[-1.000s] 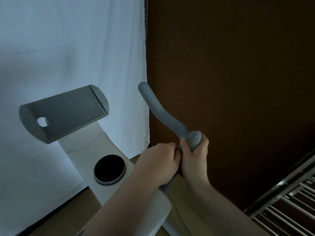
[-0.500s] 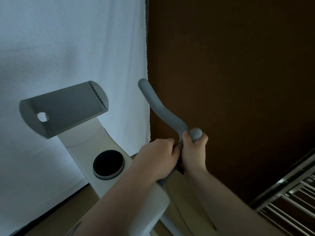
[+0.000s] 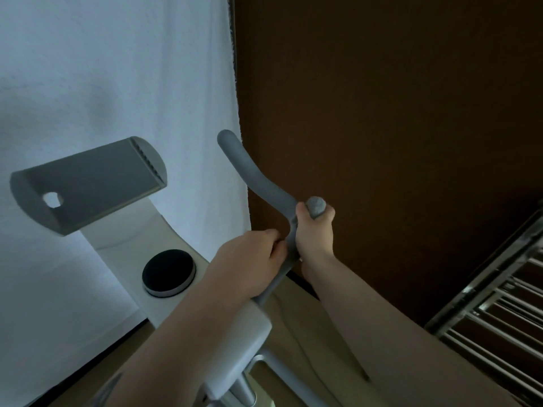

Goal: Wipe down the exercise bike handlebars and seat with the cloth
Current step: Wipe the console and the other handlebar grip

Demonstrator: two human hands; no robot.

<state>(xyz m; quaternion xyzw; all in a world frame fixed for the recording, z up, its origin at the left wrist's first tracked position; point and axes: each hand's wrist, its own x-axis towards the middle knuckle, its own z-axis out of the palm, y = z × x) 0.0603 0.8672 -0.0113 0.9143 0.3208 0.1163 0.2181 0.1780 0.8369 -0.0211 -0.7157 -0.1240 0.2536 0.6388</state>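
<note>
handlebar: curved grey foam-covered handlebar, right-hand branch of the bike, rising from the white stem toward the upper left; its free tip ends near the edge of the white curtain.
grip end: a second short grey stub with a rounded textured cap pokes out above the right hand.
right hand: right hand wrapped round the bar at the bend, thumb on the near side, fingers curled behind. Clenched on the bar.
left hand: left hand just below and touching the right, fingers curled in against the same bar lower down. Looks like a grasp on the bar.
cloth: none clearly visible. May be bunched under a palm; cannot tell.
seat: not in view.
step: handlebar pass, working the junction at the bend. Judgement only, since the cloth is hidden.
progress: early to middle; long upper run of the bar and the seat are probably not yet covered.
next move: slide the wiping hand up the curve to the tip, keeping the other hand as a brace, wrapping all the way round the foam.
risk: foam drags, so the cloth could bunch.
surroundings: grey tablet holder on the white bike column, black round knob below it, white curtain, brown wall, metal rack lower right.
</note>
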